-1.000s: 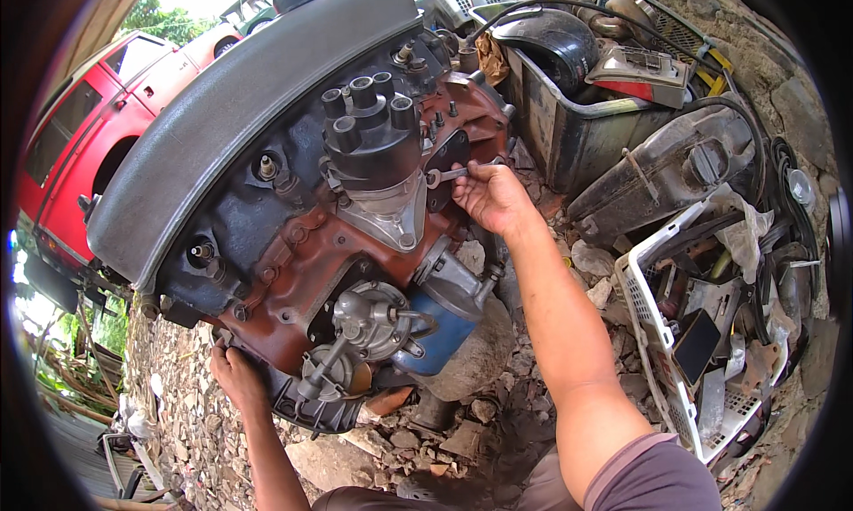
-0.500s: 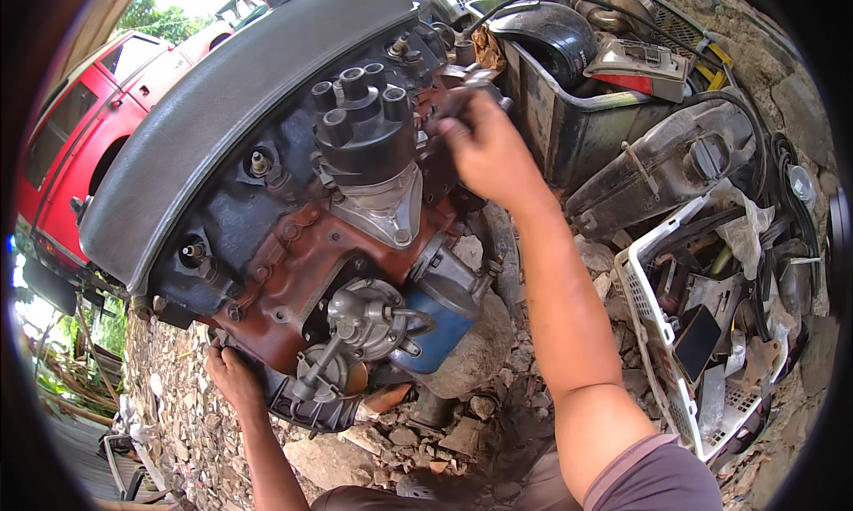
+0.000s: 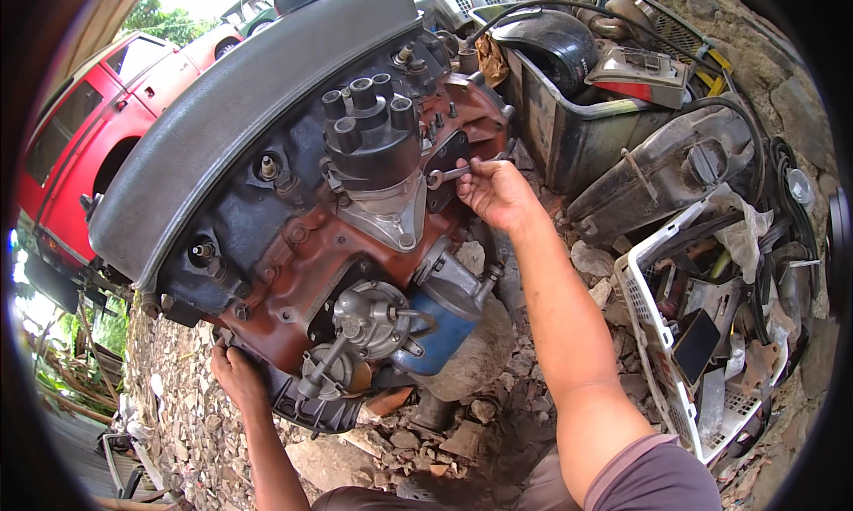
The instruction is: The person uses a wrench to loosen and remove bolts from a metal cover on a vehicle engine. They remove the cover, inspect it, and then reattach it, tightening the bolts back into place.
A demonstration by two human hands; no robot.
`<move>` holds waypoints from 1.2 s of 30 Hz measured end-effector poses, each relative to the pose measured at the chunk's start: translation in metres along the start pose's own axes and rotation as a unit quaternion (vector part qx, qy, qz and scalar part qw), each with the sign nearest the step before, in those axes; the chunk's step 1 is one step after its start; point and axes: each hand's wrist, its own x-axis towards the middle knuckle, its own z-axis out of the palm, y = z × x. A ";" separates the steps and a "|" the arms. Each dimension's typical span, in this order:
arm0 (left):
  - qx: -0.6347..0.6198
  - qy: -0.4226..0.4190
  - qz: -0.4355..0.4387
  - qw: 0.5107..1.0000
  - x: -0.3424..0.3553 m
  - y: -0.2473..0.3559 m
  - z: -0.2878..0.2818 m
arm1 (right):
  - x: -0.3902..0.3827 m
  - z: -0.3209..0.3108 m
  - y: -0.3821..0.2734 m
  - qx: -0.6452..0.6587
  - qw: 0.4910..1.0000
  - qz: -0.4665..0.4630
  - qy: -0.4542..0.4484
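Toward right edge of red-brown metal engine block (image 3: 311, 259), right hand (image 3: 494, 194) pinches silver metal wrench (image 3: 450, 173), apparently for turning; next move needs firm seating. Left hand (image 3: 237, 375): fingers curled at lower-left edge, grip unclear.

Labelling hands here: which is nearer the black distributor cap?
Right. The right hand holds a wrench just below-right of the cap; the left hand is farther, at the engine's lower-left edge.

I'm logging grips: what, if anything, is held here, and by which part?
The right hand holds a grey metal wrench by its handle. The left hand is at the red-brown metal engine; whether it grips cannot be told.
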 end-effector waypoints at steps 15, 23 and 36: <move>0.027 -0.013 0.026 0.999 -0.004 0.002 -0.005 | -0.057 0.080 -0.013 -0.615 0.662 -0.422 -0.076; -0.019 0.008 -0.010 1.000 -0.003 0.015 -0.005 | -0.026 0.026 -0.021 -0.167 0.973 -0.148 0.056; 0.040 -0.026 0.014 0.999 -0.001 0.004 -0.002 | -0.009 0.010 -0.003 -0.115 0.981 -0.152 -0.022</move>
